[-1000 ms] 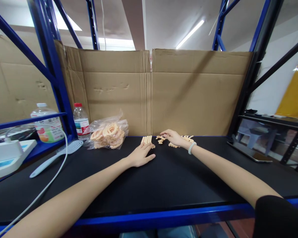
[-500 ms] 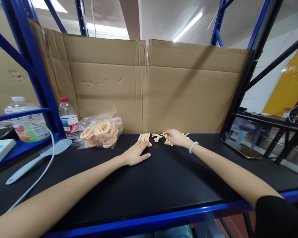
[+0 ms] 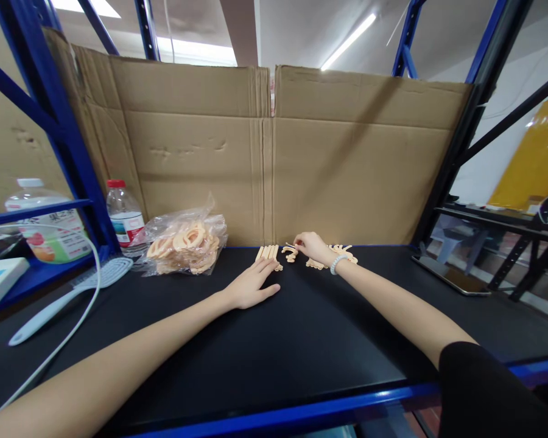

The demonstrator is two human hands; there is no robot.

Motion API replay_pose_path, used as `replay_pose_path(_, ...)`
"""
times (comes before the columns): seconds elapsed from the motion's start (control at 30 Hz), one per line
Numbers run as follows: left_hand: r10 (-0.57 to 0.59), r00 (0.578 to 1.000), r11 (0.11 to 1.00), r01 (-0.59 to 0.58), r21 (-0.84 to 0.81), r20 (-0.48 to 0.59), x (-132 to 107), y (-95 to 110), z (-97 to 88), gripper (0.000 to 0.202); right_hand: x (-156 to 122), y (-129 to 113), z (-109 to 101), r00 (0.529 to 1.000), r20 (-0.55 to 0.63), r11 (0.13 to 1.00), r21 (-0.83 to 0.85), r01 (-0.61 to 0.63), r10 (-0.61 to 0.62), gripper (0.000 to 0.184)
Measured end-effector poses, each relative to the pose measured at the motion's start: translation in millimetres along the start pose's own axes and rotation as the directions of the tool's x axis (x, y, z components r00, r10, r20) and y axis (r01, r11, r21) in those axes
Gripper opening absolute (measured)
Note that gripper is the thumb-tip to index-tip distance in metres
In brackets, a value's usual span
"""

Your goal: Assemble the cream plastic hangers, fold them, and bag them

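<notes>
My left hand (image 3: 254, 285) lies flat with fingers stretched out, their tips on a row of pale wooden strips (image 3: 268, 251) at the back of the black table. To the right of that row, my right hand (image 3: 313, 246), wearing a beaded bracelet, has thumb and forefinger pinched at a thin curved wooden piece (image 3: 290, 247). A small rounded wooden piece (image 3: 291, 258) lies just below it. Behind and under the right wrist is a fanned group of similar wooden pieces (image 3: 347, 250), partly covered by the hand.
A clear plastic bag of wooden rings and pieces (image 3: 187, 246) stands left of the strips. Beside it are a red-capped bottle (image 3: 125, 219), a pale hairbrush (image 3: 73, 298) and a white cable (image 3: 91, 292). Cardboard (image 3: 201, 158) walls the back; a flat dark device (image 3: 450, 277) lies right.
My right hand has moved slightly left, toward the curved pieces, uncovering more of the fanned group. My left hand stays on the strips. The view has shifted a little.
</notes>
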State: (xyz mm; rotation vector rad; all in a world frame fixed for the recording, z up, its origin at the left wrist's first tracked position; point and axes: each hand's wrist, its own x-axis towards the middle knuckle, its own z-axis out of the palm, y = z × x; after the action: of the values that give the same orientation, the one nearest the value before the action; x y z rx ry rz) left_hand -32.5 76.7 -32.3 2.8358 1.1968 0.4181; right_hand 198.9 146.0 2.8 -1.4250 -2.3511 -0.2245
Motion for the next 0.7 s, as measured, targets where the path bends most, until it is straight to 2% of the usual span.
replay_pose_path(0.23,0.032,0.997,0.999,-0.034,-0.017,-0.072,0,-1,1.7,0.060,-10,-12,2,0.990,-0.027,0.989,0.042,0.141,-0.140,0.020)
replay_pose_path(0.33,0.022,0.995,0.999,-0.025,-0.031,-0.099,-1,0,2.1,0.058,-16,-13,-2,0.986,-0.042,0.983,0.074,0.166,-0.163,0.024)
replay_pose_path(0.53,0.021,0.991,0.999,-0.027,-0.040,-0.136,-4,3,-0.2,0.051,-35,-4,-22,0.989,-0.096,0.983,0.136,0.127,-0.115,0.024)
replay_pose_path(0.7,0.039,0.990,0.998,-0.044,-0.034,-0.137,-5,7,-4.2,0.044,-58,3,-23,0.983,-0.178,0.977,0.201,0.076,-0.040,0.018)
